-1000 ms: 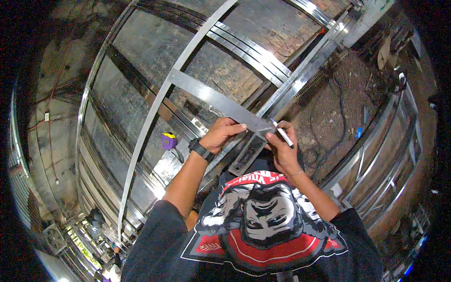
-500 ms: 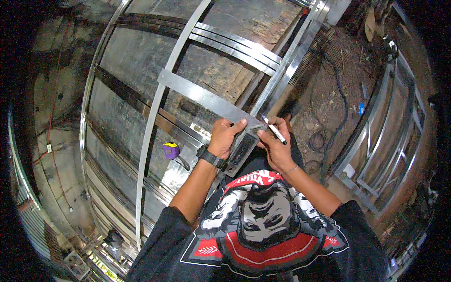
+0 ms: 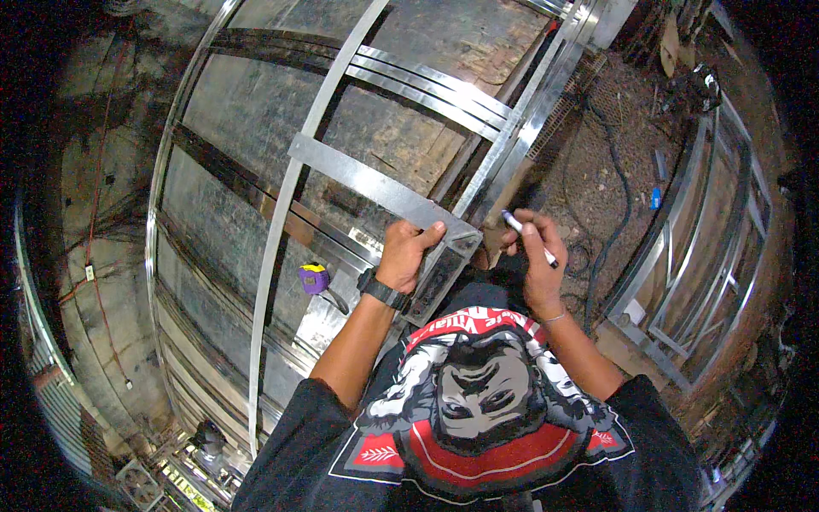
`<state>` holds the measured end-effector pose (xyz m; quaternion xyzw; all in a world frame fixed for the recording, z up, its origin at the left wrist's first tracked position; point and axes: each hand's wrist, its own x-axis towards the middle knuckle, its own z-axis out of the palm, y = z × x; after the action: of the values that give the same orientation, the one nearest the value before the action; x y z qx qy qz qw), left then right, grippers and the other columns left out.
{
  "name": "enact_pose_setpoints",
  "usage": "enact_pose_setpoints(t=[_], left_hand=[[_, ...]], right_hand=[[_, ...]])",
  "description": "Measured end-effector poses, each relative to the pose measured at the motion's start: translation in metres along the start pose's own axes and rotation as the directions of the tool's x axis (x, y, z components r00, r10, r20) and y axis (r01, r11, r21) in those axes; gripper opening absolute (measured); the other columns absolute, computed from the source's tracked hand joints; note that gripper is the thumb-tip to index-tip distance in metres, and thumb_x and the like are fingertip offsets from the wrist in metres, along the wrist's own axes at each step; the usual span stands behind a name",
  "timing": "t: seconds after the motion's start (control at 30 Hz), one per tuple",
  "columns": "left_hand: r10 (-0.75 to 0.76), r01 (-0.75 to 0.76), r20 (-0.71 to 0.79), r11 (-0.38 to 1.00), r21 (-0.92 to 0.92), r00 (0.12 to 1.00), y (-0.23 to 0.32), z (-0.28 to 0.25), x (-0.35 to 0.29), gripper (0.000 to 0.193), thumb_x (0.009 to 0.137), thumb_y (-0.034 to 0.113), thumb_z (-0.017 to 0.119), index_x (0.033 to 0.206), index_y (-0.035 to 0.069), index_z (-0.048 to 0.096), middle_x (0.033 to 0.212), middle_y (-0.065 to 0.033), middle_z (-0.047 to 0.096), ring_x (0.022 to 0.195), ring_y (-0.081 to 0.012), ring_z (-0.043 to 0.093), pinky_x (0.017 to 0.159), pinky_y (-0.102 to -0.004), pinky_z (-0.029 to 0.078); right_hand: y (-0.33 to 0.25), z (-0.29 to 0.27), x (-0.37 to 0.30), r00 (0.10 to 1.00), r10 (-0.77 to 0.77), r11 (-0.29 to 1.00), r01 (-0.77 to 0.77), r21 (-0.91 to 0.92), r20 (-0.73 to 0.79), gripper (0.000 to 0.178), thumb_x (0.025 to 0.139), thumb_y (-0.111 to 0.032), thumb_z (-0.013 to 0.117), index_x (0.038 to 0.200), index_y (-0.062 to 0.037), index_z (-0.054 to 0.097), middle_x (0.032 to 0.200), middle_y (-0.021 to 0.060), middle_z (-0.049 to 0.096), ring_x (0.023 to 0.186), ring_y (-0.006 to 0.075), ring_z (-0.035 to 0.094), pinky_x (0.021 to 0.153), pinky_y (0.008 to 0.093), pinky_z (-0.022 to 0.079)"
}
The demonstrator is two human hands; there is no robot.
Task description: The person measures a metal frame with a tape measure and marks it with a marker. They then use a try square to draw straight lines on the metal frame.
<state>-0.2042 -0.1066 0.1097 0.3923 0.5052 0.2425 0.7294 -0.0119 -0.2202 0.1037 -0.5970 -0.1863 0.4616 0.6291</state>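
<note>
My left hand (image 3: 403, 256) is closed on the near end of a flat grey metal bar (image 3: 373, 189), its thumb lying on top. A diagonal line crosses that end. Joining the bar there at an angle is a rectangular metal piece with a dark middle (image 3: 442, 277), near my body. To the right, apart from the metal, my right hand (image 3: 541, 260) pinches a white marker pen (image 3: 533, 238), which slants with its dark end toward me. A purple and yellow tape measure (image 3: 315, 279) sits left of my left wrist.
Long metal profiles (image 3: 444, 94) and a curved strip (image 3: 281, 205) cross the worn dark tabletop (image 3: 247, 98). At right, another metal frame (image 3: 674, 282) stands on the dirt floor, near a black cable (image 3: 620, 162) and a small blue object (image 3: 655, 198).
My right hand has drawn back to the right, off the bar's end, with the marker still in it. The corner it covered now shows. My left hand stays in place.
</note>
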Motion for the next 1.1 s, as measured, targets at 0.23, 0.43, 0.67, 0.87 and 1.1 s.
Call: enact_pose_setpoints(t=[0.23,0.43,0.67,0.87,1.1], left_hand=[[-0.142,0.142,0.009,0.989,0.046,0.99,-0.009,-0.013,0.009,0.014,0.094,0.012,0.076,0.094,-0.002,0.073,0.087,-0.0045,0.072,0.073,-0.0125,0.065,0.066,-0.0313,0.052],[-0.073,0.074,0.011,0.993,-0.094,0.997,-0.006,-0.002,0.006,0.016,0.093,0.014,0.077,0.087,-0.001,0.072,0.081,-0.003,0.07,0.07,-0.0115,0.063,0.063,-0.0302,0.051],[-0.075,0.076,0.016,0.994,-0.077,0.997,-0.024,-0.013,0.01,0.017,0.092,0.014,0.078,0.083,0.001,0.07,0.077,-0.0023,0.069,0.065,-0.0116,0.063,0.059,-0.0298,0.05],[-0.124,0.127,0.057,0.991,-0.047,0.991,-0.011,-0.015,0.007,0.017,0.094,0.018,0.076,0.089,0.002,0.071,0.084,-0.0043,0.073,0.072,-0.0127,0.066,0.066,-0.0306,0.053],[-0.145,0.158,0.089,0.975,-0.158,0.985,-0.002,-0.003,0.008,0.016,0.094,0.019,0.075,0.093,0.003,0.071,0.09,-0.0053,0.075,0.079,-0.0147,0.07,0.073,-0.0301,0.055]], right_hand=[[-0.001,0.016,0.016,0.963,-0.11,0.97,0.158,-0.185,0.244,0.016,0.095,-0.011,0.072,0.107,-0.0013,0.069,0.091,0.0004,0.069,0.08,0.0056,0.06,0.071,0.0227,0.048],[0.004,0.015,0.019,0.959,-0.008,0.982,0.061,-0.179,0.282,0.015,0.094,-0.01,0.073,0.106,-0.0018,0.069,0.092,0.0006,0.068,0.081,0.006,0.06,0.072,0.0243,0.049],[0.003,0.01,0.014,0.946,-0.022,0.959,0.111,-0.262,0.322,0.014,0.094,-0.01,0.069,0.105,-0.0024,0.069,0.09,0.0024,0.069,0.081,0.0095,0.062,0.072,0.0269,0.05],[0.002,-0.003,0.005,0.974,-0.192,0.933,0.219,-0.286,0.117,0.022,0.095,-0.014,0.072,0.114,-0.0038,0.065,0.101,0.0053,0.068,0.085,0.0119,0.065,0.076,0.0271,0.053],[0.031,0.031,-0.009,0.991,-0.089,0.977,0.106,-0.184,0.096,0.038,0.089,-0.007,0.078,0.121,-0.0071,0.056,0.104,0.0013,0.064,0.086,0.009,0.059,0.076,0.0242,0.052]])
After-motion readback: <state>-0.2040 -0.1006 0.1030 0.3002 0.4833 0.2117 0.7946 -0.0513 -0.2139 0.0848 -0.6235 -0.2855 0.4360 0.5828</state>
